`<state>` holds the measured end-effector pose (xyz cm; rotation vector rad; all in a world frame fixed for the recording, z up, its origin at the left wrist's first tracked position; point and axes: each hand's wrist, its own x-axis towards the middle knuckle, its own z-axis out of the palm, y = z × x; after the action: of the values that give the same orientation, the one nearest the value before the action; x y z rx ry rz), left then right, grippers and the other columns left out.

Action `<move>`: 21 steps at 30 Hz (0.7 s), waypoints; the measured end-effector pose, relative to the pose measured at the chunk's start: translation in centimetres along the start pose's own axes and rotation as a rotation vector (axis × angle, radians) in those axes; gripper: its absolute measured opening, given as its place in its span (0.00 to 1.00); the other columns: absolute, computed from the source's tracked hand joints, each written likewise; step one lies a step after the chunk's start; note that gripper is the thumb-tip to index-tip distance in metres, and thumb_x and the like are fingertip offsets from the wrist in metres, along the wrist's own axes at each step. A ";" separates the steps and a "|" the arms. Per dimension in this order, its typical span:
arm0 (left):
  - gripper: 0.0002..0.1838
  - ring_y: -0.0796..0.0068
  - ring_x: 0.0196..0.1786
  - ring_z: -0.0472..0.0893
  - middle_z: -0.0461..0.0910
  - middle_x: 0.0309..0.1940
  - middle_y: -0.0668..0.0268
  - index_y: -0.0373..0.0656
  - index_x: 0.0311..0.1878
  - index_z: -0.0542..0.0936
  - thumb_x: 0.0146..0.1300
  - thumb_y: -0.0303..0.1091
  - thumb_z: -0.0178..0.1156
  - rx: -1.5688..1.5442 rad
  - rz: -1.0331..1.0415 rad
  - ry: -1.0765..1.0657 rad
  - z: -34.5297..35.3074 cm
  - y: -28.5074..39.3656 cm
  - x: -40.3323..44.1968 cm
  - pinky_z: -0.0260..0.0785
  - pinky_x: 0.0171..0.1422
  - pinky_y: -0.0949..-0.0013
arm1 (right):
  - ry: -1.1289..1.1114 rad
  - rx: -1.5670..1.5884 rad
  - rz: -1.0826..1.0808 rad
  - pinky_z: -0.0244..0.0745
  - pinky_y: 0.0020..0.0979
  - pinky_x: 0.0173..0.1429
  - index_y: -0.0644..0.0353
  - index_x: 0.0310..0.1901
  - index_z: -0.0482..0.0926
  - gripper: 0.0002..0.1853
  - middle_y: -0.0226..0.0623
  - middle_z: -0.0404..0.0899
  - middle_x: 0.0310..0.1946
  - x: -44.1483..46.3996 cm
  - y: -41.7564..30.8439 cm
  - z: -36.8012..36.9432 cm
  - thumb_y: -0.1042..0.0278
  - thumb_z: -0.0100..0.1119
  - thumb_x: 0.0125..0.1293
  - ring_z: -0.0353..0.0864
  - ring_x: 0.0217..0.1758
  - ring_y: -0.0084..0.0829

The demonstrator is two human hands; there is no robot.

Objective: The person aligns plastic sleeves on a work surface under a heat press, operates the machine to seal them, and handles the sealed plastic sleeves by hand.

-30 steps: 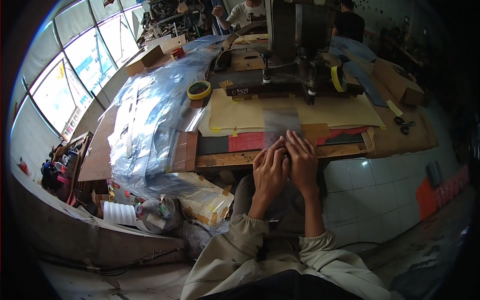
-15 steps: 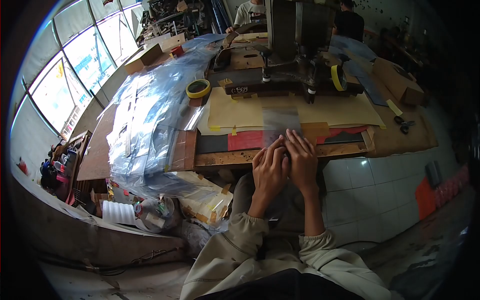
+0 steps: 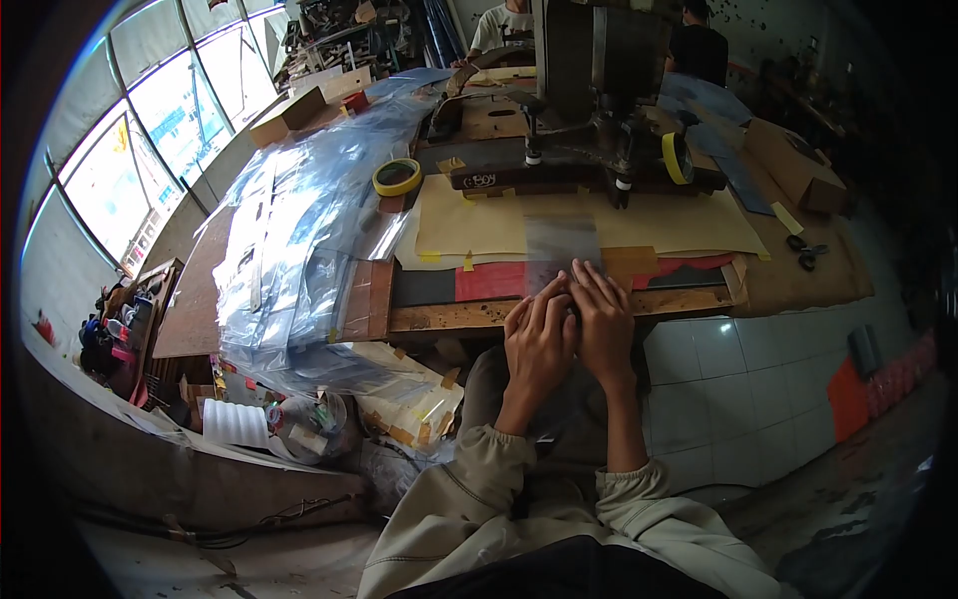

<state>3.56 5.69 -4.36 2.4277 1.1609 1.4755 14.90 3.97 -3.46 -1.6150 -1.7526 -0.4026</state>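
Observation:
My left hand (image 3: 540,334) and my right hand (image 3: 601,324) rest side by side, touching, at the front edge of the work table. The fingers of both are extended, and their tips lie on the near end of a clear plastic strip (image 3: 561,238). That strip crosses a tan sheet (image 3: 469,222) and a red strip (image 3: 489,282). Right of the fingers is a brown tape piece (image 3: 629,262). Above the tan sheet stands a dark press head (image 3: 589,178). Whether anything is beneath my palms is hidden.
Shiny plastic sheets (image 3: 309,220) cover the table's left side. A yellow tape roll (image 3: 397,178) lies beside them; another (image 3: 677,158) hangs on the press. Scissors (image 3: 806,250) and a cardboard box (image 3: 793,165) are at right. Two people (image 3: 502,25) (image 3: 698,45) are beyond the table.
The far person in the light shirt has lowered a raised arm toward the table. My hands and the plastic strip show no visible movement.

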 end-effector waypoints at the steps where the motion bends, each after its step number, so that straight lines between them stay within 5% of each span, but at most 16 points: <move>1: 0.13 0.70 0.60 0.75 0.72 0.62 0.65 0.44 0.49 0.76 0.62 0.34 0.54 -0.007 0.003 -0.003 0.0 0.0 0.0 0.58 0.65 0.64 | 0.005 0.007 0.002 0.58 0.42 0.71 0.59 0.56 0.76 0.21 0.40 0.73 0.62 0.0 0.0 0.0 0.70 0.51 0.60 0.67 0.68 0.36; 7: 0.15 0.48 0.58 0.69 0.66 0.60 0.48 0.39 0.50 0.75 0.58 0.25 0.58 -0.056 -0.026 0.281 -0.2 1.0 -3.0 0.59 0.63 0.53 | 0.030 0.045 -0.012 0.59 0.43 0.70 0.56 0.56 0.77 0.20 0.42 0.74 0.60 0.1 0.0 0.1 0.60 0.55 0.63 0.70 0.66 0.37; 10: 0.15 0.53 0.58 0.70 0.68 0.57 0.48 0.38 0.50 0.74 0.59 0.25 0.58 -0.254 -0.234 0.417 0.5 1.8 -7.2 0.60 0.62 0.58 | 0.036 0.048 -0.012 0.59 0.43 0.70 0.56 0.55 0.77 0.21 0.42 0.74 0.60 0.1 0.1 0.1 0.55 0.55 0.65 0.70 0.66 0.37; 13: 0.11 0.58 0.50 0.77 0.74 0.51 0.47 0.34 0.49 0.74 0.64 0.26 0.56 -0.609 -0.501 0.157 0.2 1.8 -8.1 0.68 0.55 0.65 | 0.042 0.049 -0.013 0.60 0.42 0.69 0.56 0.55 0.78 0.20 0.42 0.75 0.59 0.1 -0.1 0.1 0.54 0.55 0.66 0.70 0.66 0.38; 16: 0.10 0.66 0.41 0.81 0.80 0.40 0.51 0.32 0.46 0.75 0.65 0.28 0.56 -0.674 -0.556 -0.056 0.2 0.9 -7.6 0.71 0.48 0.68 | 0.045 0.053 -0.018 0.60 0.42 0.69 0.56 0.55 0.78 0.20 0.42 0.75 0.59 0.2 -0.2 -0.1 0.55 0.55 0.66 0.70 0.66 0.39; 21: 0.11 0.74 0.37 0.83 0.83 0.33 0.56 0.32 0.44 0.77 0.65 0.32 0.58 -0.723 -0.545 0.003 0.2 0.7 -6.5 0.72 0.42 0.70 | 0.026 0.047 -0.022 0.58 0.44 0.70 0.55 0.56 0.77 0.21 0.41 0.74 0.60 0.1 0.0 0.1 0.53 0.54 0.67 0.69 0.66 0.37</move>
<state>2.43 1.15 -8.88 1.4892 0.9461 1.3832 14.83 4.15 -3.46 -1.5523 -1.7490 -0.3882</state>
